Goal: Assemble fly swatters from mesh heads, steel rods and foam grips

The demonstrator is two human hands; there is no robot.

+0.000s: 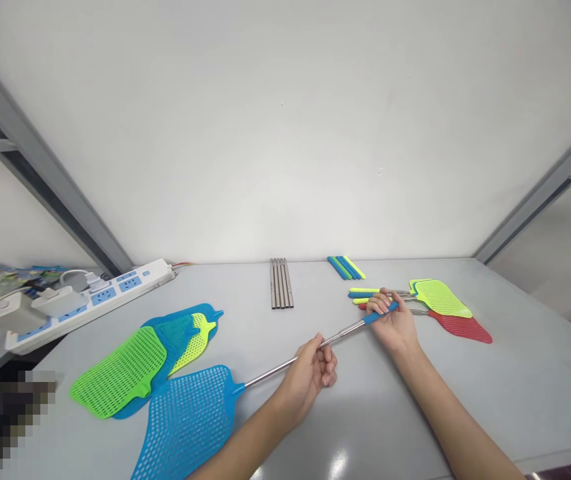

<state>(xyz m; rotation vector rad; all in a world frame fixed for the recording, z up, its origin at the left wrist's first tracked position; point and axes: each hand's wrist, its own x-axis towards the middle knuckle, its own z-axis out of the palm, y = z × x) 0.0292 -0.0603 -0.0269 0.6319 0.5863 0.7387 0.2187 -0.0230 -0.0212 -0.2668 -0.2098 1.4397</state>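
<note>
Fingers of the left hand [308, 377] closed around the metal shaft of one blue fly swatter [190, 420], thumb and forefinger pinching it, the others curled in below; fingers of the right hand [394, 325] wrapped about the blue grip [379, 314] at its far end. Two hands, one swatter between them, held above the front middle of the grey table [510, 393]. Long axis slanting across the view, from lower left to upper right: broad perforated head low and toward the near left, grip end up and away to the right, shaft straight between. Just beside and partly behind that head, a pile of loose swatter heads [120, 370], at least four by the visible edges: one green on top, one yellow, and blue ones overlapping too closely for a sure count. At the back of the table, five bare metal rods [282, 283], side by side, pointing toward the wall [285, 147]. To their right, five loose grips [346, 267], three blue, one green, one yellow, all slanted alike. Behind and beyond the right hand, assembled swatters [442, 298] with four grips showing: two yellow, one blue, one red; heads to the right, partly stacked. At far left, one white power strip [152, 272], with three white plugs or adapters [55, 301] seated in it.
</note>
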